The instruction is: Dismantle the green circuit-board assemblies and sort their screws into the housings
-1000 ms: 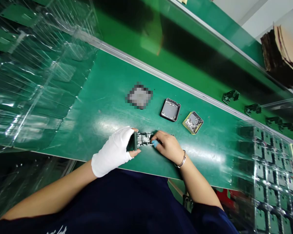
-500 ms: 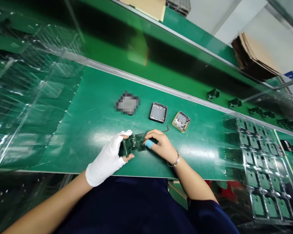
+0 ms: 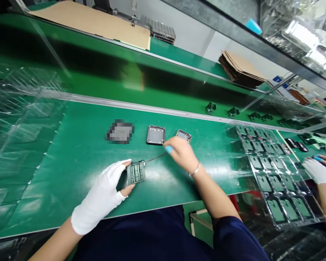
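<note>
Glossy green desk [image 3: 163, 195] spreads beneath both hands. The gloved left hand [image 3: 103, 192] reaches in from the near left; the right hand [image 3: 183, 156] is at its right, close to a dark dish [image 3: 155, 135] on the far side, so a knock could spill the dish's small shiny bits. Left of centre, a green block [image 3: 137, 173] is pinched between the left fingers and thumb; too light a grip could let it twist. Right fingers seem closed on a thin rod [image 3: 157, 157], tip just beside the block: a slip might scratch it.
</note>
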Motion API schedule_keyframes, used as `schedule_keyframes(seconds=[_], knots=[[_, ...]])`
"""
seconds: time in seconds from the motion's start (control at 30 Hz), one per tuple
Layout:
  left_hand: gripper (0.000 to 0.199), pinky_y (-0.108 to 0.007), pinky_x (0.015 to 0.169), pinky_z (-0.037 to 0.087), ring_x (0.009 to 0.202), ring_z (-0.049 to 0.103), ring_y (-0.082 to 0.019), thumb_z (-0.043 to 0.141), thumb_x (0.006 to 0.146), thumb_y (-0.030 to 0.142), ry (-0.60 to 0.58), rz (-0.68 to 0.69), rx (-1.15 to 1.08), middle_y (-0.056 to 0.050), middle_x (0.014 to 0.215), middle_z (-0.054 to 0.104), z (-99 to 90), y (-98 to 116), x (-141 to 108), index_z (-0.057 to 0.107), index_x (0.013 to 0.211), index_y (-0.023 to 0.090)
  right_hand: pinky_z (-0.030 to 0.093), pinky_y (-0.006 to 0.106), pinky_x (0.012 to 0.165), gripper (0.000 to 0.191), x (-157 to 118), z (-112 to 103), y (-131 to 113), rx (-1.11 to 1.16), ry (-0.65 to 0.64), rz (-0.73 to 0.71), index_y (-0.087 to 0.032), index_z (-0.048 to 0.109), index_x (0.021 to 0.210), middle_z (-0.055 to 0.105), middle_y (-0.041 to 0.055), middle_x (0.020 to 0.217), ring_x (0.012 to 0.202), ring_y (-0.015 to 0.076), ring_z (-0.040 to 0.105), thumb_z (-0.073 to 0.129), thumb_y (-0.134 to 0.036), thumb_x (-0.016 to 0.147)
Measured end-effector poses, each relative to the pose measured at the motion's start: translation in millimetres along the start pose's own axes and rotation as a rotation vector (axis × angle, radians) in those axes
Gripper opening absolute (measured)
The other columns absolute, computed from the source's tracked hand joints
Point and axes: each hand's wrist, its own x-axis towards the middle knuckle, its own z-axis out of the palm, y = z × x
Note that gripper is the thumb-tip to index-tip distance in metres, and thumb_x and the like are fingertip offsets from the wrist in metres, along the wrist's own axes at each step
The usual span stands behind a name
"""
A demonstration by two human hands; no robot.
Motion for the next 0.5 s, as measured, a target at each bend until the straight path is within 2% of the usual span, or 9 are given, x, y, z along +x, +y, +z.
schedule_keyframes(seconds=[0.07,0.13,0.23,0.37,0.5], knots=[[0.051,-0.043,0.094,0.052,0.11,0.061,-0.029,0.053,0.087,0.041,-0.019,-0.026,-0.003,-0.015,0.121,0.059,-0.6,1,-1,0.043,0.129,0.014,0.04,0.033,0.082,0.028,7,-13,37,-0.221,0.021,0.307,-0.018,0.068,0.102,0.065,0.0101,0.101,0.095,0.0219,0.056,0.043,-0.014,0.091],[0.052,-0.044,0.094,0.052,0.111,0.061,-0.029,0.053,0.086,0.042,-0.031,-0.047,-0.011,-0.015,0.123,0.059,-0.6,2,-2,0.043,0.13,0.015,0.037,0.034,0.078,0.029,11,-17,65,-0.389,-0.037,0.444,-0.019,0.069,0.101,0.064,0.0115,0.101,0.094,0.0237,0.054,0.043,-0.012,0.09],[0.053,-0.044,0.094,0.051,0.112,0.06,-0.029,0.054,0.085,0.042,-0.04,-0.076,-0.024,-0.013,0.125,0.059,-0.2,3,-2,0.043,0.131,0.017,0.034,0.034,0.075,0.029,13,-10,83,-0.488,-0.092,0.439,-0.019,0.069,0.101,0.062,0.0119,0.1,0.093,0.0242,0.053,0.042,-0.012,0.091],[0.056,-0.044,0.094,0.052,0.111,0.061,-0.03,0.056,0.084,0.045,-0.045,-0.075,-0.047,-0.013,0.125,0.06,-2.4,4,-1,0.043,0.132,0.02,0.033,0.035,0.076,0.026,13,3,85,-0.496,-0.057,0.4,-0.013,0.067,0.095,0.062,0.0147,0.096,0.091,0.0249,0.053,0.041,-0.012,0.091],[0.055,-0.043,0.093,0.053,0.111,0.061,-0.029,0.054,0.085,0.045,0.025,-0.081,-0.063,-0.012,0.125,0.059,-12.9,6,-1,0.043,0.133,0.02,0.035,0.035,0.078,0.019,7,-4,81,-0.428,0.0,0.382,-0.012,0.064,0.091,0.063,0.0142,0.095,0.089,0.0245,0.055,0.047,-0.01,0.085]])
